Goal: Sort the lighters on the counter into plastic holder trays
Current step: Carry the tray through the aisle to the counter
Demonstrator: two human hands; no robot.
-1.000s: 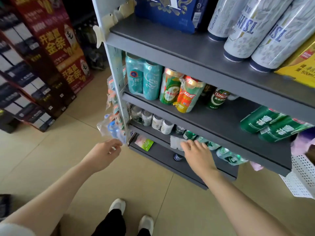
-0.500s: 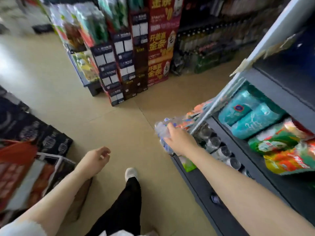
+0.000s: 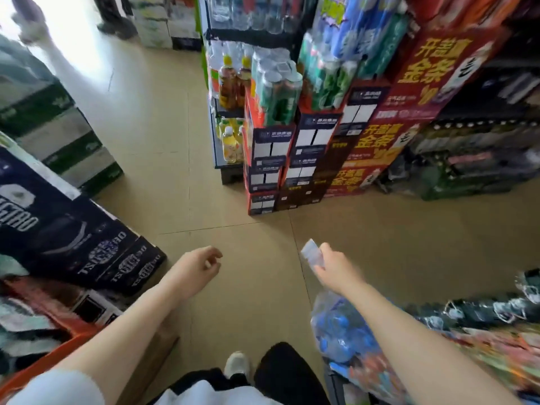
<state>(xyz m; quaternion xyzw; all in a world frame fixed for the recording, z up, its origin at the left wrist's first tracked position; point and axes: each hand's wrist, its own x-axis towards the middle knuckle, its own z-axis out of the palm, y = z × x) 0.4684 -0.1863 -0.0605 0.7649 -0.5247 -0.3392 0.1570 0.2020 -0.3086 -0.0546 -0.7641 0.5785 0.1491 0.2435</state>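
Fingers of the right hand (image 3: 336, 268) curl round the top of a clear plastic bag (image 3: 339, 331); those of the left hand (image 3: 194, 268) hang loosely curled and hold nothing.

Both bare arms reach forward over a tan tiled floor (image 3: 163, 141) in a shop aisle. A pale, clear bit of the bag's neck sticks up past the right knuckles, and the bag's bulk hangs below the wrist, packed with small blue pieces, blurred too much to say whether they are lighters. Dark beer cartons (image 3: 73, 238) are stacked at the left, just beside the left forearm. Ahead stand stacked drink boxes (image 3: 271, 159) with shrink-wrapped cans on top, next to tall red cartons (image 3: 409, 112) with gold lettering. One white shoe (image 3: 238, 363) shows below, between the arms.
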